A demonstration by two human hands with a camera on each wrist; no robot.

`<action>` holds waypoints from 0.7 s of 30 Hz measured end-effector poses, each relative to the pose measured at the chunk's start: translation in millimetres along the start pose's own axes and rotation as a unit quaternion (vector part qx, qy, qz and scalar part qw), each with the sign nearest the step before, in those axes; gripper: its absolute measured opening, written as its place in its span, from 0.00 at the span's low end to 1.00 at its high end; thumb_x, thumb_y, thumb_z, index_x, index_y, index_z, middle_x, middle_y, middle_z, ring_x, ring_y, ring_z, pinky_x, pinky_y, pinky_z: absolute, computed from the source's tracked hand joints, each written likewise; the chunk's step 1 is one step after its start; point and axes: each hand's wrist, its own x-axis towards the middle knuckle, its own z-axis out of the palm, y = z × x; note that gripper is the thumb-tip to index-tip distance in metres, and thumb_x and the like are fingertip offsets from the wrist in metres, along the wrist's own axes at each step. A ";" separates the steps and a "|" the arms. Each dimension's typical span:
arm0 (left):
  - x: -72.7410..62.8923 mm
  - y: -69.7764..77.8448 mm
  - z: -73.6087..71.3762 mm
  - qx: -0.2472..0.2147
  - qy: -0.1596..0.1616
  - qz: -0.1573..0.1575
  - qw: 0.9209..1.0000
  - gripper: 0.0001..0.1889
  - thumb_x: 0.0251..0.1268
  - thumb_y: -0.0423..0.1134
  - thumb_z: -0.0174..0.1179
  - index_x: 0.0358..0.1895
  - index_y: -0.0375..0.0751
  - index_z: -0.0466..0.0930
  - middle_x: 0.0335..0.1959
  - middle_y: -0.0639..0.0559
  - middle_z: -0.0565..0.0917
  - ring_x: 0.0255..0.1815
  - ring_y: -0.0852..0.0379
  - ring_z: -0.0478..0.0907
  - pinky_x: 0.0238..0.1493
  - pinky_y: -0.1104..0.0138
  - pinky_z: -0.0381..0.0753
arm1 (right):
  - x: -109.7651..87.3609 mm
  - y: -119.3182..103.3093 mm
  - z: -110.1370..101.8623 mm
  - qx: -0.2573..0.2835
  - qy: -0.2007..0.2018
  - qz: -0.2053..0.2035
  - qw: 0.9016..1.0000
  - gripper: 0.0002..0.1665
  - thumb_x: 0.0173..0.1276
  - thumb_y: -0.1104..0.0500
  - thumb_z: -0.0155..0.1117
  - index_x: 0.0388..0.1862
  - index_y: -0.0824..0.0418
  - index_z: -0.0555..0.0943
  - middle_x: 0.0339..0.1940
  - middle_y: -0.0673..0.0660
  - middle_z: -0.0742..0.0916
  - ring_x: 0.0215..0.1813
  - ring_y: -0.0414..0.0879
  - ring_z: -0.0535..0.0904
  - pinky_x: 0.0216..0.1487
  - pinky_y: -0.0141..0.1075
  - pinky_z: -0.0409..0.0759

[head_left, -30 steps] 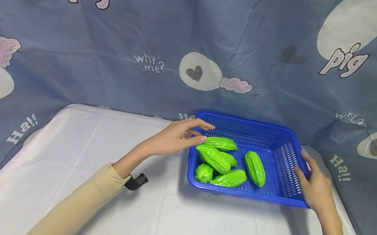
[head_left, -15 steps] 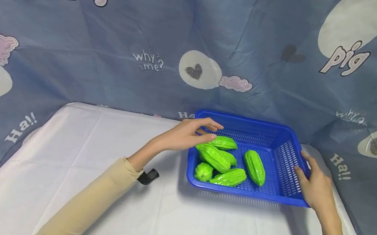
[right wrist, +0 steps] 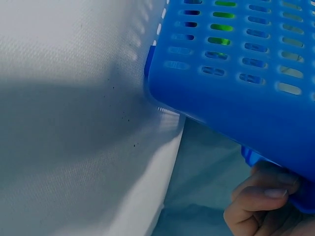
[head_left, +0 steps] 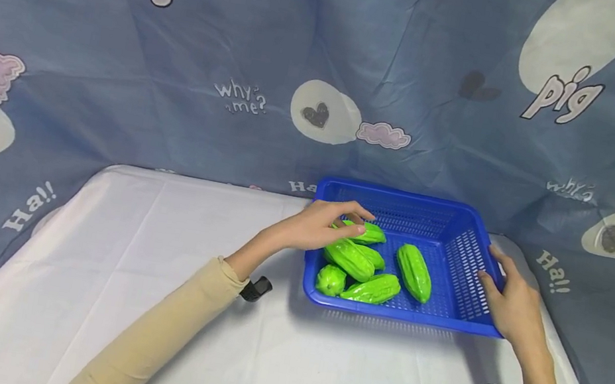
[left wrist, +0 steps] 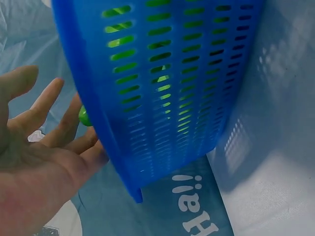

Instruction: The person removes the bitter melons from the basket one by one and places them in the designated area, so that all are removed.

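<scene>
A blue slotted plastic basket (head_left: pixel 414 317) holds several green bitter melons (head_left: pixel 349 260), most of them grouped at its left end. One bitter melon (head_left: pixel 414 273) lies apart near the middle. My left hand (head_left: pixel 321 226) hovers over the basket's left rim, its fingers loosely bent and spread above the back-left bitter melon (head_left: pixel 375 233), which it partly hides. In the left wrist view that hand (left wrist: pixel 44 147) has nothing in its grasp beside the basket wall (left wrist: pixel 91 73). My right hand (head_left: pixel 515 309) grips the right rim, fingers curled over it in the right wrist view.
The basket stands toward the back right of a table with a white cloth (head_left: pixel 205 229). Behind it hangs a blue printed curtain (head_left: pixel 182 65), close to the basket's back wall.
My left hand has moved to the right, from the basket's left edge to over the bitter melons. The right hand stays on the rim, and the basket has barely shifted in view.
</scene>
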 end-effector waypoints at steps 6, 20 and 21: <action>5.7 0.9 8.6 0.021 -0.020 0.010 1.000 0.21 0.86 0.45 0.58 0.74 0.46 0.77 0.73 0.45 0.82 0.72 0.48 0.83 0.71 0.60 0.85 | -0.6 -0.2 0.0 0.000 0.003 0.003 1.000 0.36 0.88 0.49 0.54 0.87 0.60 0.62 0.67 0.87 0.77 0.59 0.88 0.78 0.49 0.76 0.76; 12.5 15.5 8.5 0.142 -0.140 -0.034 0.979 0.26 0.78 0.42 0.67 0.75 0.47 0.77 0.71 0.45 0.84 0.78 0.45 0.76 0.89 0.48 0.61 | 0.3 -0.1 0.8 0.005 0.006 0.006 1.000 0.36 0.87 0.49 0.54 0.87 0.59 0.63 0.66 0.87 0.78 0.58 0.87 0.79 0.47 0.76 0.77; 12.5 15.9 8.4 0.143 -0.140 -0.034 0.979 0.25 0.79 0.42 0.67 0.75 0.47 0.78 0.71 0.46 0.85 0.78 0.46 0.76 0.88 0.49 0.63 | 0.2 0.1 0.7 0.005 0.006 0.007 1.000 0.36 0.87 0.49 0.54 0.87 0.59 0.63 0.66 0.87 0.78 0.57 0.87 0.80 0.47 0.75 0.77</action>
